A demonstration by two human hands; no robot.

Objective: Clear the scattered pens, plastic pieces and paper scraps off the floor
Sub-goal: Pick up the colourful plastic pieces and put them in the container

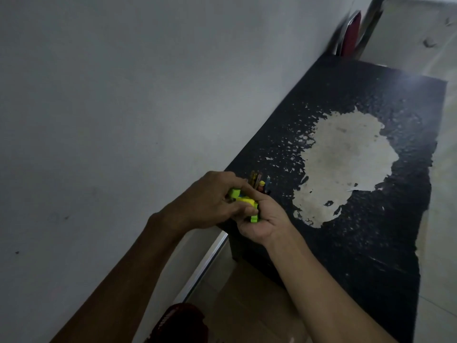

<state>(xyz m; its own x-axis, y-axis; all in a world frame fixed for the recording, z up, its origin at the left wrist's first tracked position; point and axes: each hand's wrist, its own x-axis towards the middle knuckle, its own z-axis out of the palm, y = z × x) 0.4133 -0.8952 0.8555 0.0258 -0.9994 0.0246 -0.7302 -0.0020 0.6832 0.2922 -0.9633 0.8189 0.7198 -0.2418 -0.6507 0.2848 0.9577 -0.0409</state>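
Note:
Both hands meet over the near left corner of a black table point(358, 231). My left hand point(207, 201) and my right hand point(264, 219) together grip a bunch of bright green and yellow plastic pieces point(244, 201). The left fingers curl over the top pieces, and the right palm cups the lower ones. Just beyond the hands, a small cluster of pens point(257, 180) and coloured bits point(264, 186) rests on the table corner, partly hidden by my fingers.
The black tabletop has a large worn pale patch point(346, 164) in its middle. A grey wall point(123, 95) runs along the left. A red chair point(351, 35) stands at the table's far end. Pale floor tiles point(247, 293) and a red garment point(180, 323) lie below.

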